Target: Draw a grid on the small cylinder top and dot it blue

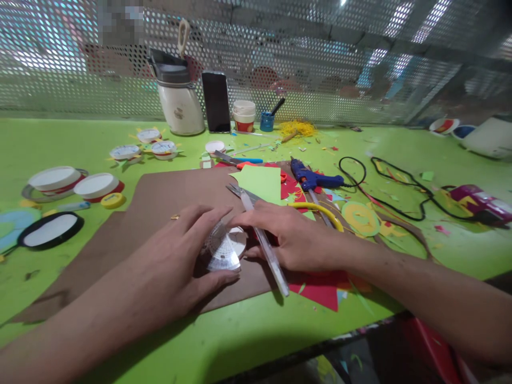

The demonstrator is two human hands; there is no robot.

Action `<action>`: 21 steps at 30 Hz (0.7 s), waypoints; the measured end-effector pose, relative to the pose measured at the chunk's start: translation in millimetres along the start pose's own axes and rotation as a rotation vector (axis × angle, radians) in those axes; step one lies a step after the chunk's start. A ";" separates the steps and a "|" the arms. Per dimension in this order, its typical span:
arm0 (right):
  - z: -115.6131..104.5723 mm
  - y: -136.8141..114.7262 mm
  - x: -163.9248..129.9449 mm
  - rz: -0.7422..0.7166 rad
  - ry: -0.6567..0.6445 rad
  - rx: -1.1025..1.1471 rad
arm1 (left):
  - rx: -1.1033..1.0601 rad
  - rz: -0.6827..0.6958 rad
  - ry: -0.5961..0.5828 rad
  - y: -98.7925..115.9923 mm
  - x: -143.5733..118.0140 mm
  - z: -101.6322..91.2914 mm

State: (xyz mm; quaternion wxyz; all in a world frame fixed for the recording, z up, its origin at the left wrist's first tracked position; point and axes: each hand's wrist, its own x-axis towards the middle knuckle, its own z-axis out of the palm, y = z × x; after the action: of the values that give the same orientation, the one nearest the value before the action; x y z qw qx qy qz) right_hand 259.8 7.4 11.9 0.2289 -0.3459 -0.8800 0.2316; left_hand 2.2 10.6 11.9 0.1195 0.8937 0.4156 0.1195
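My left hand (180, 256) grips a clear protractor (222, 255), thumb along its near edge and fingers along its far side. Partly under the protractor lies a small white disc (238, 241), perhaps a lid. A translucent white pen (269, 258) slants through the fingers of my right hand (298, 234), whose thumb and fingertips reach the disc's right side. All this is over a brown board (172, 192). Just beyond my right hand are scissors (240, 190) with blades partly apart and a light green paper (262, 180). The yellow-handled scissors' lower parts are hidden.
A blue glue gun (316, 178) lies to the right, its black cord looping across the green table (400, 144). White-topped lids (98, 185) and paper-trimmed discs (125, 153) sit left. Behind stand a jug (182, 106), a phone (216, 101) and paint pots (244, 114). Red scraps (324, 290) lie near.
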 end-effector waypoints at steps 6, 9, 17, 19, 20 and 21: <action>2.1 1.3 -0.3 -0.015 0.005 -0.023 | -0.023 -0.052 -0.023 0.1 0.8 0.6; 2.1 0.7 -0.7 -0.009 0.011 -0.021 | -0.053 -0.073 -0.037 2.8 1.2 -2.1; 2.1 -0.3 -0.7 -0.004 0.008 -0.026 | -0.043 -0.087 -0.039 4.6 1.0 -2.3; 2.5 -0.3 -0.8 -0.010 0.012 -0.027 | -0.051 -0.090 -0.027 2.8 0.8 -0.8; 2.7 -0.2 -0.9 -0.015 0.015 -0.025 | -0.051 -0.093 -0.019 2.2 0.8 -0.2; 2.9 -0.3 -1.0 -0.019 0.020 -0.022 | -0.048 -0.097 -0.013 2.0 0.8 0.2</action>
State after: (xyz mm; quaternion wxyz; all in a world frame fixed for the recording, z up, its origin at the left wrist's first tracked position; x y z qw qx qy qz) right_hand 258.6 5.8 9.5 0.2361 -0.3424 -0.8833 0.2164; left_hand 4.2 9.9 12.4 0.1490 0.8701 0.4547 0.1178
